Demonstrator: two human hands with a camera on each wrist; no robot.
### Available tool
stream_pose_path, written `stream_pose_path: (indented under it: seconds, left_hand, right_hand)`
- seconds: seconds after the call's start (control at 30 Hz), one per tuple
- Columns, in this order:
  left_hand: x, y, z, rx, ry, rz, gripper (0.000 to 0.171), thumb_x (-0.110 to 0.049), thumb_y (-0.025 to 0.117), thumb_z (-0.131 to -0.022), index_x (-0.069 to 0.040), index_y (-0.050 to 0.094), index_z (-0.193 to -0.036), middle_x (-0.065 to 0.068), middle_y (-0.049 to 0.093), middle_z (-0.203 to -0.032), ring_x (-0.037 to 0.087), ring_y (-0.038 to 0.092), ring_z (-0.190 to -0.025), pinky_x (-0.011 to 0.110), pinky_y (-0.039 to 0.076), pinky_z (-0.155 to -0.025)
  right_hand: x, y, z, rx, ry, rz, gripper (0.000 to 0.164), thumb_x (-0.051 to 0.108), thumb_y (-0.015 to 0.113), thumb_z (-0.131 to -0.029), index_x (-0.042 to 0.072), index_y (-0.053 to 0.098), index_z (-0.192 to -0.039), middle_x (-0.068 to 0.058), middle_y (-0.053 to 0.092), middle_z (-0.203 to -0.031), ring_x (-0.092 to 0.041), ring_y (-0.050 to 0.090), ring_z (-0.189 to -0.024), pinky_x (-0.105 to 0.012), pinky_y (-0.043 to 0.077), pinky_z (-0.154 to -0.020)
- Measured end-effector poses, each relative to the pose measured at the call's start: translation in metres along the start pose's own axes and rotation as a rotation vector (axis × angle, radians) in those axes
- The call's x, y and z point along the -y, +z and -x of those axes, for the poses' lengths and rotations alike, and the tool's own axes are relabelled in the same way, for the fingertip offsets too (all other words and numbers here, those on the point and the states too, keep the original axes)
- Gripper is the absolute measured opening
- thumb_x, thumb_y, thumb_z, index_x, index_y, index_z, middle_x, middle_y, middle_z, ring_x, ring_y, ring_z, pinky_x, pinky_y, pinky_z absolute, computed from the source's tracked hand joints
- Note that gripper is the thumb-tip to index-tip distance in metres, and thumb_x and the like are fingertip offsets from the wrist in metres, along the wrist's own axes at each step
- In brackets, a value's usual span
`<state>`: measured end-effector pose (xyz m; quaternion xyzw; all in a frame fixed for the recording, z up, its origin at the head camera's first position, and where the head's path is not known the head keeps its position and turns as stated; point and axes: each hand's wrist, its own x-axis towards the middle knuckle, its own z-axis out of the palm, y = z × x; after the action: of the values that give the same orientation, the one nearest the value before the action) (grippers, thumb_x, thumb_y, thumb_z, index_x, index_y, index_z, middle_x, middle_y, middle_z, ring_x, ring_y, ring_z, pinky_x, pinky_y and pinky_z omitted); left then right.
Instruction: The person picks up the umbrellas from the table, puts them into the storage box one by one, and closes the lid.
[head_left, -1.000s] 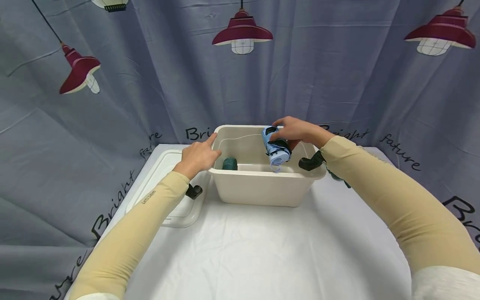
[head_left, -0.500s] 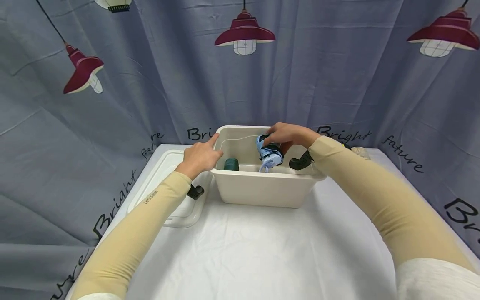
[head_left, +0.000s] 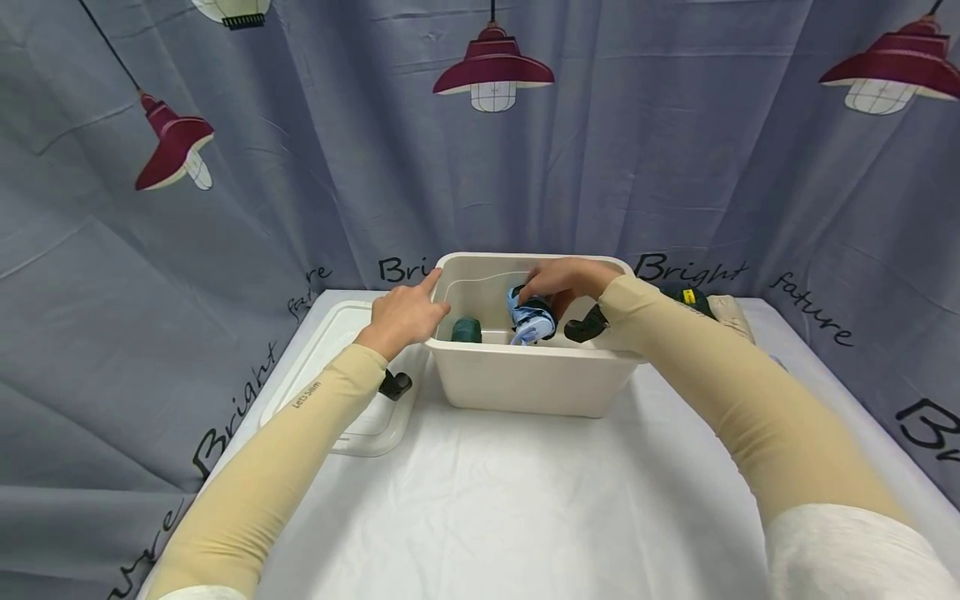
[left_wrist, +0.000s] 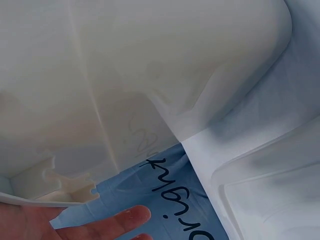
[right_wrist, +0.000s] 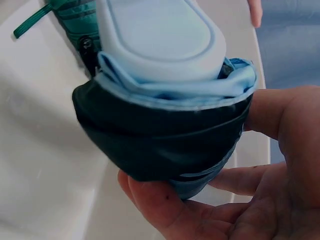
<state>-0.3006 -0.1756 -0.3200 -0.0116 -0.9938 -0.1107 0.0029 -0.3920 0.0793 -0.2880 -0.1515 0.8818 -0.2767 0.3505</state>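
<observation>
A light-blue and black folded umbrella is inside the cream plastic box, held by my right hand. Close up in the right wrist view, fingers and thumb wrap the umbrella's gathered cloth; its pale blue handle points away from the palm. A dark green rolled bundle, apparently another folded umbrella, lies at the box's left end. My left hand rests at the box's left rim, fingers extended. In the left wrist view those straight fingers show outside the box wall.
The white box lid lies on the white-clothed table, left of the box. Behind my right forearm are a dark item with a yellow mark and a beige item, both partly hidden. A grey-blue curtain hangs behind.
My right hand has moved left and down, carrying the blue umbrella deeper into the box, nearer the green bundle. The left hand stays at the rim. The items behind the right forearm show more.
</observation>
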Motion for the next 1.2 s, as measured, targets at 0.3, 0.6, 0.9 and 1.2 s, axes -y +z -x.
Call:
stream_pose_path:
  seconds: [0.3, 0.6, 0.9, 1.2]
  left_hand:
    - [-0.001, 0.000, 0.001, -0.007, -0.004, 0.005, 0.070, -0.049, 0.041, -0.098, -0.035, 0.018, -0.162, 0.013, 0.066, -0.099, 0.027, 0.061, -0.083, 0.043, 0.044, -0.063]
    - [-0.004, -0.002, 0.000, -0.010, 0.003, 0.008, 0.069, -0.050, 0.040, -0.099, -0.034, 0.017, -0.162, 0.013, 0.065, -0.094, 0.027, 0.061, -0.083, 0.044, 0.045, -0.065]
    - [-0.005, -0.002, 0.001, 0.010, -0.001, 0.000, 0.069, -0.051, 0.038, -0.100, -0.036, 0.015, -0.162, 0.010, 0.061, -0.080, 0.026, 0.059, -0.073, 0.041, 0.043, -0.061]
    - [-0.001, -0.001, 0.003, 0.006, -0.007, -0.003, 0.069, -0.051, 0.040, -0.099, -0.036, 0.016, -0.162, 0.010, 0.062, -0.085, 0.026, 0.060, -0.078, 0.043, 0.045, -0.066]
  right_hand:
    - [0.000, 0.006, -0.017, 0.037, 0.042, 0.009, 0.035, 0.024, 0.060, -0.099, -0.001, 0.062, -0.123, -0.013, 0.062, -0.104, -0.023, 0.068, -0.083, -0.037, 0.059, -0.076]
    - [0.004, 0.013, -0.028, 0.053, 0.069, 0.053, 0.039, 0.026, 0.059, -0.098, -0.002, 0.060, -0.126, -0.016, 0.063, -0.108, -0.026, 0.068, -0.088, -0.037, 0.059, -0.079]
    - [0.004, 0.024, -0.043, 0.075, 0.103, 0.058, 0.041, 0.027, 0.062, -0.096, -0.001, 0.057, -0.126, -0.023, 0.063, -0.121, -0.031, 0.067, -0.098, -0.039, 0.058, -0.085]
    - [0.012, 0.031, -0.055, 0.122, 0.155, 0.129, 0.040, 0.027, 0.065, -0.094, -0.001, 0.061, -0.123, -0.020, 0.064, -0.120, -0.028, 0.065, -0.098, -0.039, 0.055, -0.091]
